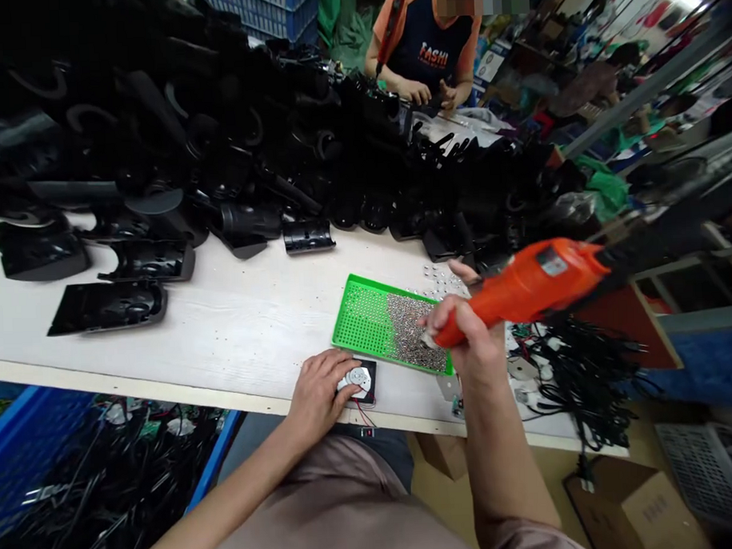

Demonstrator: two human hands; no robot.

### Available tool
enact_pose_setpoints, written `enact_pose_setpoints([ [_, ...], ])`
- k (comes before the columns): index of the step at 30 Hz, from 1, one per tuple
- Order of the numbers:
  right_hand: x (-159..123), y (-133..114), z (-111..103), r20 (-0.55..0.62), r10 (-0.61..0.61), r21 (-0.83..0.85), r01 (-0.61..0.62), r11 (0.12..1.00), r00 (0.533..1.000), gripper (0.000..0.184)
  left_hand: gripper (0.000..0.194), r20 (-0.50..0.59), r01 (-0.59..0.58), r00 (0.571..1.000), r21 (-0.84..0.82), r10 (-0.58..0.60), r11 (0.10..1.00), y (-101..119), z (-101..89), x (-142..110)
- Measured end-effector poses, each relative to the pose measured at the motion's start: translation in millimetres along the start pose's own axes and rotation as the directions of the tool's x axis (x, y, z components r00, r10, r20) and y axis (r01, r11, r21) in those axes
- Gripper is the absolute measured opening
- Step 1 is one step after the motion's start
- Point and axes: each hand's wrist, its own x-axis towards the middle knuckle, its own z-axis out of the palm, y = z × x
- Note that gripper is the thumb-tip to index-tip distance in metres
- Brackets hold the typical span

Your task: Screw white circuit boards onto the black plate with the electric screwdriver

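My right hand point(481, 334) is wrapped round an orange electric screwdriver point(528, 281), a little blurred. Its tip points down over the screws point(411, 325) heaped in the right part of a green perforated tray point(363, 332); whether it touches them I cannot tell. At the table's front edge, my left hand point(320, 388) grips a small round metal motor point(358, 377) seated on a black square piece. Red wires point(360, 412) run from the motor over the edge to a small connector point(367, 431).
Black plastic housings point(218, 151) are piled along the back and left. Loose small metal parts point(441, 281) lie behind the tray. Black cables point(591, 371) cover the right end. A blue crate point(30, 454) of wired parts stands below left. Across the pile, a co-worker point(430, 48) handles something.
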Motion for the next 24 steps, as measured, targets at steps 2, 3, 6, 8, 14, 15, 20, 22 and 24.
enact_pose_setpoints([
  [2,-8.0,7.5,-5.1,-0.052,0.01,0.063,-0.006,0.998,0.999,0.055,0.028,-0.012,-0.001,1.0,-0.003,0.001,1.0,1.1,2.1,-0.3],
  [3,-11.4,13.0,-5.7,-0.071,0.008,0.091,-0.001,0.996,0.997,0.058,0.027,-0.025,0.003,1.0,-0.001,-0.003,1.0,1.6,3.5,-0.3],
  [6,-13.5,35.2,-2.2,-0.13,-0.018,0.119,0.034,0.992,0.991,0.072,0.026,-0.044,0.032,0.999,0.002,-0.032,0.999,2.6,7.3,-0.2],
  [8,-6.8,51.2,2.7,-0.162,-0.027,0.099,0.044,0.994,0.986,0.083,0.028,-0.034,0.047,0.998,-0.004,-0.047,0.999,2.7,8.3,-0.5],
  [14,24.8,85.4,18.5,-0.079,-0.036,0.038,0.04,0.999,0.996,0.103,0.029,-0.029,0.036,0.999,0.003,-0.035,0.999,2.3,5.8,-0.6],
  [15,27.8,89.1,19.9,-0.057,-0.033,0.017,0.034,0.999,0.998,0.104,0.029,-0.03,0.033,0.999,0.004,-0.033,0.999,2.3,5.5,-0.4],
  [20,32.5,101.5,23.1,-0.011,-0.026,-0.026,0.026,0.999,1.0,0.103,0.027,-0.031,0.023,0.999,0.01,-0.023,1.0,2.8,5.3,0.6],
  [22,32.5,102.9,24.2,-0.004,-0.037,0.013,0.037,0.999,0.999,0.099,0.027,-0.033,0.017,0.999,0.018,-0.016,1.0,2.9,5.5,0.6],
  [24,32.2,103.7,25.3,-0.002,-0.04,0.046,0.04,0.998,0.999,0.094,0.028,-0.027,0.017,1.0,0.024,-0.016,1.0,2.9,5.9,0.4],
])
